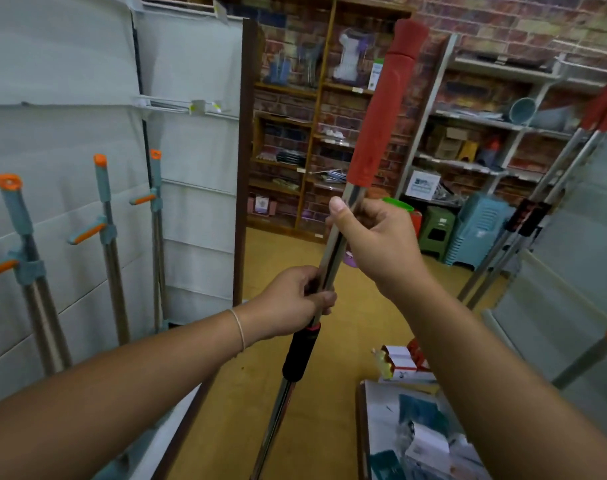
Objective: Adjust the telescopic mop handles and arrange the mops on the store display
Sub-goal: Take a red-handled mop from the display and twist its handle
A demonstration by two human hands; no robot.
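Now both hands are on one pole: a chrome telescopic mop handle with a red foam grip at the top (333, 251), held in the middle of the aisle, right in front of the person. Its long axis runs steeply up, leaning from near-left at the bottom to far-right at the top, with the red grip high against the brick wall. The left hand (293, 301) is the lower one, fingers curled round the shiny tube just above the black twist-lock collar with a red ring (300, 355). The right hand (371, 244) grips higher up, thumb pointing along the tube, just below the red grip. So the collar lies directly beneath the left hand, touching or nearly so, and that looks like the hinge of the coming move: the left hand is nearer the lock, the right is placed to slide the upper section in or out along that same slanted line.

Counting up: three grey mop poles with orange caps and orange side levers (108, 244) stand on the white panel display (70, 133) at the left, well apart from the held pole. Two more chrome poles with red grips (523, 240) lean at the far right. One more orange-tipped pole (593, 355) pokes in at the near right edge. Small boxes sit on the low tabletop (381, 410) near right.
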